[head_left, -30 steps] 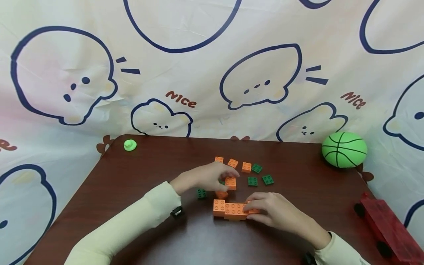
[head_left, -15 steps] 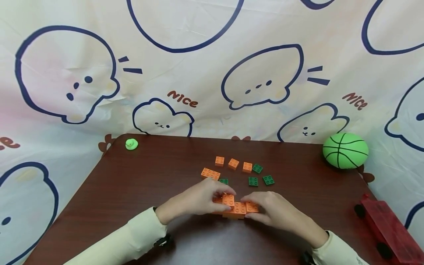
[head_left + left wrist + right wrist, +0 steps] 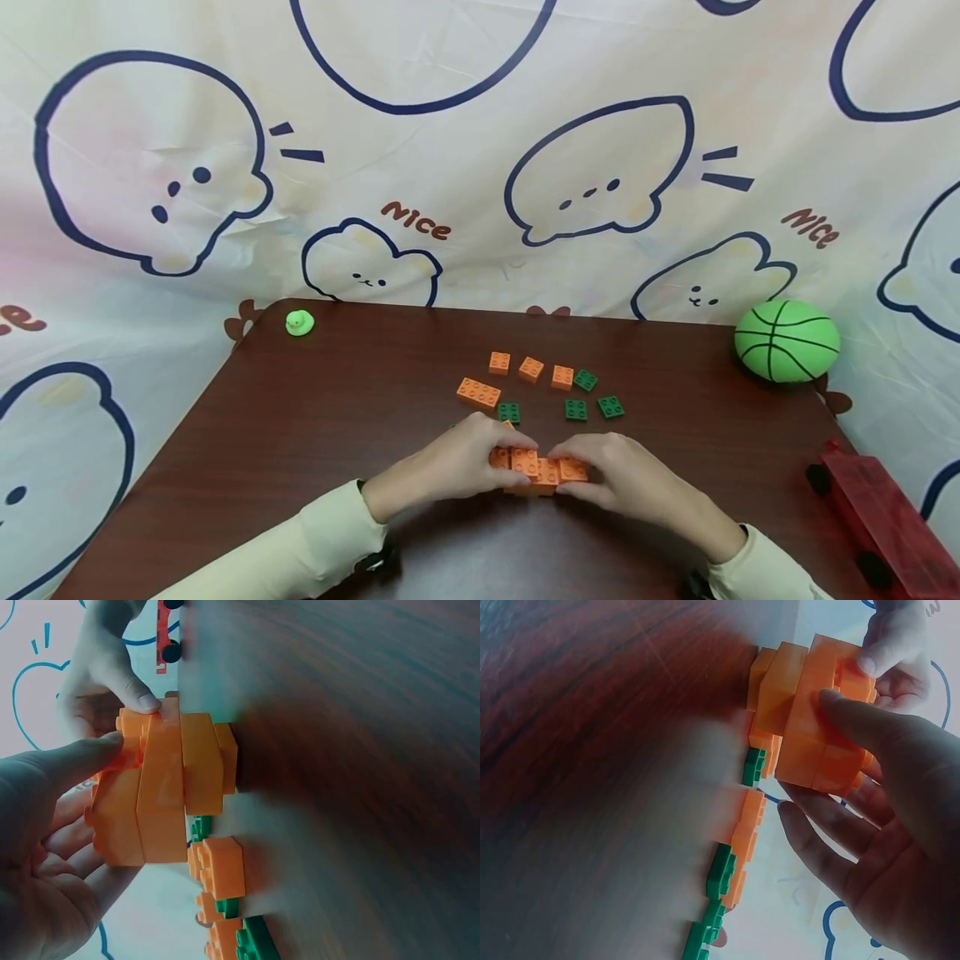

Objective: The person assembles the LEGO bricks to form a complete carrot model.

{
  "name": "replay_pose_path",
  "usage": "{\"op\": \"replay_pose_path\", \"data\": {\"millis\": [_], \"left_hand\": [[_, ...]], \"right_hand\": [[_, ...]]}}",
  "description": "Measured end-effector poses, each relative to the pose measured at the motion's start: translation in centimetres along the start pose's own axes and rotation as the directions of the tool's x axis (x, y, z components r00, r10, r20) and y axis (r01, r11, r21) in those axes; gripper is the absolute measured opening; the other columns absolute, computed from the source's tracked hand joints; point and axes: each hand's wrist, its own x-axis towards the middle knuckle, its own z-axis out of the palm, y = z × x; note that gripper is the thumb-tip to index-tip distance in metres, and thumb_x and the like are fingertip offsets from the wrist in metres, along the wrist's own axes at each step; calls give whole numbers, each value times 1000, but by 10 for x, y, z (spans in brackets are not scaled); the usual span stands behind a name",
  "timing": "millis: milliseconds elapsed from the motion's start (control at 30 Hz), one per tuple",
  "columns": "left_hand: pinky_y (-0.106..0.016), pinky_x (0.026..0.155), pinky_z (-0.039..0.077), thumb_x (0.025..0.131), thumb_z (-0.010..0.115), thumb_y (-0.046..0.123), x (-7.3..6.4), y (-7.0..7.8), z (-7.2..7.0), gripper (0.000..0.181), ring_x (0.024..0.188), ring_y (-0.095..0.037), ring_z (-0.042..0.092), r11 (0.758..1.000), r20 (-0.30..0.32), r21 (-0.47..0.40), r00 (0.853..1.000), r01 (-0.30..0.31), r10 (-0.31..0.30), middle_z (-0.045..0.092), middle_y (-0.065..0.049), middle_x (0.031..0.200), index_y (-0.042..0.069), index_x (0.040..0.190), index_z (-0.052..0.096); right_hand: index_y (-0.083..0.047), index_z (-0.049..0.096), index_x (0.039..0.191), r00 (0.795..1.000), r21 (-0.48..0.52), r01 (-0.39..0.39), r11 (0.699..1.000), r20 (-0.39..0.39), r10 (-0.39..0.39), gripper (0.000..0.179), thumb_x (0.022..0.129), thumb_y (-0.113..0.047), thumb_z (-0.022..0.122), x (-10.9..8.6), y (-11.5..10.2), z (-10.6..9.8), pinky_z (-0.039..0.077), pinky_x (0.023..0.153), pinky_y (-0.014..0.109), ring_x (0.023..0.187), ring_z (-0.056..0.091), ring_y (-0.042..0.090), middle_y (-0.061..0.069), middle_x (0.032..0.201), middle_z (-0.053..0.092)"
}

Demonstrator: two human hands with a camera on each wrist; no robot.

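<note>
The left grip (image 3: 465, 460) pinched an orange brick (image 3: 524, 461) atop the stack (image 3: 547, 477) on the bench (image 3: 360, 375), the right grip (image 3: 628, 475) clasped the stack's right end, and even downward pressure seemed likeliest to seat it squarely.

Right-hand fingers (image 3: 838, 817) and left-hand fingers (image 3: 901, 699) grip stacked orange bricks (image 3: 805, 727).

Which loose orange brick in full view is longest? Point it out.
The eight-stud orange brick, leftmost, beyond the left hand; the other three square orange bricks show only four studs each.
</note>
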Motion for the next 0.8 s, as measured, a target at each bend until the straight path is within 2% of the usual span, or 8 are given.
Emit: {"op": "replay_pose_path", "data": {"millis": [200,433,800], "left_hand": [[-16,76,52,91,80,22,-3,-4,2,34,93,0,67,999,-15,-32,1000,11,-11,77,-2,118,11,123,76],[-20,88,54,90,82,23,-7,-5,2,35,102,-6,68,999,-31,-35,999,23,-25,77,-2,115,8,121,77],[-16,77,51,88,83,22,-3,-3,3,34,90,0,64,997,-25,-57,998,58,-60,78,-2,111,8,118,78]], "right_hand": [[-24,74,120,1000,0,1,1000,-13,-1,30,91,-32,80,1,-2,-1,59,82,27,97,67,-1,-15,112,74],[-29,75,114,999,1,46,999,4,-46,23,92,-31,79,3,-2,0,58,82,26,96,66,-2,-18,109,72],[-30,76,108,997,-23,75,997,-6,-76,15,92,-30,78,2,-1,1,58,77,24,92,66,-1,-15,107,70]]}}
